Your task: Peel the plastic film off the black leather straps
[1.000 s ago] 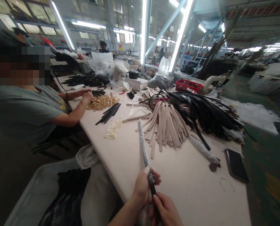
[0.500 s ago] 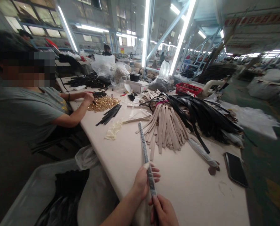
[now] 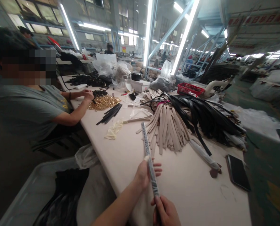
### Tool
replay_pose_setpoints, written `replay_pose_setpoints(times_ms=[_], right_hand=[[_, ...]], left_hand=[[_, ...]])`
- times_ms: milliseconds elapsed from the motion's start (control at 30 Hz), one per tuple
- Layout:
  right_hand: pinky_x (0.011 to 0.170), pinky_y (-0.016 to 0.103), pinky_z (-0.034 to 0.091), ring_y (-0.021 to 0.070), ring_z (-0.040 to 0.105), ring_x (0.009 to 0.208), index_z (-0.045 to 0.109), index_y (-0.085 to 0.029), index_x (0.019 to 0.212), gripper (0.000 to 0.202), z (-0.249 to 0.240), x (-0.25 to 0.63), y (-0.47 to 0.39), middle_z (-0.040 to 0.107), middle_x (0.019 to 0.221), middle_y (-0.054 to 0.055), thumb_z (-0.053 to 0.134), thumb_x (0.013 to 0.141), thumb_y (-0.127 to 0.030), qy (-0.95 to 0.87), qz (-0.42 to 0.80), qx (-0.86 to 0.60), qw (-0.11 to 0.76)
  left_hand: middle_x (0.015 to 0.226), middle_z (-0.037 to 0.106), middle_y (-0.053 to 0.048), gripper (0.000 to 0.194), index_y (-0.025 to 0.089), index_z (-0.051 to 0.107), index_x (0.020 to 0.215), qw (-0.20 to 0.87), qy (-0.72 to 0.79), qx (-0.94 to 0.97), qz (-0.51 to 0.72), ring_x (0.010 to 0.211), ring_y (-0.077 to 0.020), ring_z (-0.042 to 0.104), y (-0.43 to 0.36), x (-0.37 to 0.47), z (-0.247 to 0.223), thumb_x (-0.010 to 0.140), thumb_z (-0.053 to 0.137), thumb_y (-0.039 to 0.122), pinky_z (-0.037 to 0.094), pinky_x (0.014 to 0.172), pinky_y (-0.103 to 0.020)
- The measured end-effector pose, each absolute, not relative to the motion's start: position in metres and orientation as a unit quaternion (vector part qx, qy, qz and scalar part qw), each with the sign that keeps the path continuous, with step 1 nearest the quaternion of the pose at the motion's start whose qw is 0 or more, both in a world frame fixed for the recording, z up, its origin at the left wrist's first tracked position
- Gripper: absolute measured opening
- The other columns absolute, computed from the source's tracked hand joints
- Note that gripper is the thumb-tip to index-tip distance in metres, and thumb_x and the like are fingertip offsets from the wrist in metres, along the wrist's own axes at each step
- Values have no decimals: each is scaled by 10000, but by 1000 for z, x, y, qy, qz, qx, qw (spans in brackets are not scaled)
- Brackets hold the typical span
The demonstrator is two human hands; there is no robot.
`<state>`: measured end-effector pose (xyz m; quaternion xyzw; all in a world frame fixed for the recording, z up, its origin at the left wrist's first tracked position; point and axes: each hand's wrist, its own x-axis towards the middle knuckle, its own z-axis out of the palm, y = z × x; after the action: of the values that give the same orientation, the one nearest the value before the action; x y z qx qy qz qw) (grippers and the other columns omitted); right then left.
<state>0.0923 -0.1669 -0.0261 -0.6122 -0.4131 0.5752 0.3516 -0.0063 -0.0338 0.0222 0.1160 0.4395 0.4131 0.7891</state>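
Observation:
A long narrow strip [image 3: 145, 140] with a grey, glossy, wrinkled face runs lengthwise between my hands, its far end pointing across the table. My left hand [image 3: 144, 172] grips it midway, thumb on top and fingers underneath. Nearer to me, my right hand [image 3: 164, 210] pinches the same strip between thumb and fingers; its lower end is hidden there. Just beyond the strip's tip lies a fanned bundle of beige strips [image 3: 168, 128], tied with a pink band. A heap of black straps [image 3: 201, 117] rests against that bundle on the right.
A dark phone [image 3: 238, 172] lies near the table's right edge. A co-worker [image 3: 36, 110] sits at left, hands by a pile of gold metal pieces [image 3: 104, 103]. Several black strips [image 3: 110, 113] lie nearby. A pale bin [image 3: 22, 194] holding black material stands below left. A red basket [image 3: 189, 89] sits behind.
My left hand has shifted slightly up along the strip. The strip and my right hand have moved a little to the right in view. The co-worker's hands have barely moved.

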Motion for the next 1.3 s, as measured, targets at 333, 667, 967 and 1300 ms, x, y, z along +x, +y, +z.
replay_pose_setpoints(times_ms=[333,667,967,1300], right_hand=[[317,195,299,107,420,296,582,-177,780,511,-13,105,-142,545,426,-19,483,839,-675,-387,604,-615,328],[526,266,472,143,592,526,597,-176,963,388,16,135,-61,659,748,24,515,871,-544,-472,589,-554,352],[465,237,413,130,544,458,611,-153,780,212,9,197,-20,623,578,-1,561,795,-359,-544,548,-590,237],[458,224,398,124,562,438,609,-159,811,351,9,132,58,643,604,4,482,902,-473,-590,450,-593,312]], left_hand=[[820,721,-141,320,126,615,792,755,452,146,452,586,-195,658,-42,9,-1,878,449,385,518,611,-334],[762,719,-79,234,130,654,968,773,392,192,459,422,-114,528,-23,19,5,763,618,238,399,442,-237],[787,704,-69,202,166,585,1039,722,320,148,595,678,-191,687,135,-27,22,891,481,257,561,761,-380],[780,706,-69,239,149,598,929,722,294,163,605,697,-213,708,108,16,-3,879,593,383,574,778,-417]])
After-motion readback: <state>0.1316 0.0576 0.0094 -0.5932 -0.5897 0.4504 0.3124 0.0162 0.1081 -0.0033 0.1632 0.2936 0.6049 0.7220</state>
